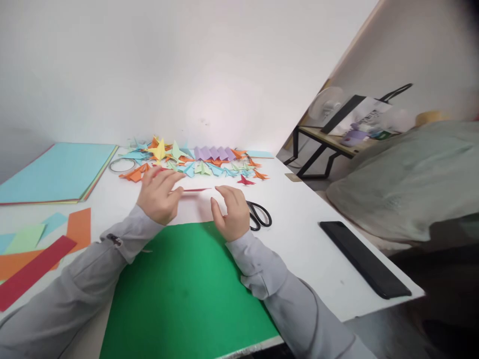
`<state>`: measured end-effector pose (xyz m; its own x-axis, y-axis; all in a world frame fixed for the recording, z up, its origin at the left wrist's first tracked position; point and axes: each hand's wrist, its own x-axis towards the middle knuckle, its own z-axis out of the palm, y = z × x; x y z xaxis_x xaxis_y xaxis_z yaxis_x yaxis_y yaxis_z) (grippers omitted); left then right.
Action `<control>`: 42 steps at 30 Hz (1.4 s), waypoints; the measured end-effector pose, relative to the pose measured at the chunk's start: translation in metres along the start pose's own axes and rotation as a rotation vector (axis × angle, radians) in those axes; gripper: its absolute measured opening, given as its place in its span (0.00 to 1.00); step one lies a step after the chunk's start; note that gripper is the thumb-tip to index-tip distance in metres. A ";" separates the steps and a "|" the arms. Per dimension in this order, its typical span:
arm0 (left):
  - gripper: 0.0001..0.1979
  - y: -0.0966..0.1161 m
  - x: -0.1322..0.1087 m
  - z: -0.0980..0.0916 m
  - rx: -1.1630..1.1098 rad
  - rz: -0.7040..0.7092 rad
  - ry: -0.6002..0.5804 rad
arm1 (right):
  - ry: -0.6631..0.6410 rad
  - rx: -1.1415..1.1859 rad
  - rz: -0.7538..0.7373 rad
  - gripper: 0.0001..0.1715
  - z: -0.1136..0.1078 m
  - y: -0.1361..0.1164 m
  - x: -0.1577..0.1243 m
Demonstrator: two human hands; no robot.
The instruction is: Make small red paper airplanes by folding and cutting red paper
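Observation:
My left hand (159, 193) pinches one end of a thin red folded paper strip (196, 190) just above the white table (299, 219). A little to the right, my right hand (232, 213) hovers with its fingers curled and apart, holding nothing; its fingertips are close to the strip's right end. Both hands are just beyond the far edge of a large green sheet (187, 294) lying in front of me. Black scissors (260, 215) lie right of my right hand, partly hidden by it.
Several folded paper shapes (194, 162) in many colours lie at the back near the wall. A stack of coloured sheets (60, 172) is at left, with loose strips (37, 254) nearer me. A tape ring (121, 165) and a black phone (364, 259) also rest on the table.

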<state>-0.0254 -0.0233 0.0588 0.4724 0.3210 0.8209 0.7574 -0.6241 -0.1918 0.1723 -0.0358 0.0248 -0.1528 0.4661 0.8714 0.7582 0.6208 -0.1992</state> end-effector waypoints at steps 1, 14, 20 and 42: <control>0.10 0.005 0.000 0.001 -0.009 0.028 -0.007 | -0.036 -0.003 -0.042 0.14 0.000 -0.003 0.000; 0.10 0.030 -0.007 0.013 -0.034 0.175 -0.037 | -0.146 -0.032 -0.240 0.09 0.008 -0.010 -0.003; 0.10 0.027 -0.004 0.009 -0.008 0.189 -0.072 | -0.167 -0.054 -0.258 0.07 0.005 -0.011 -0.001; 0.23 0.004 0.003 0.017 -1.021 -1.311 -0.203 | 0.065 0.905 0.945 0.14 0.008 0.002 0.002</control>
<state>-0.0133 -0.0133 0.0515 -0.0909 0.9951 0.0379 0.1146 -0.0273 0.9930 0.1685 -0.0287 0.0222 0.2503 0.9365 0.2454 -0.1407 0.2860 -0.9479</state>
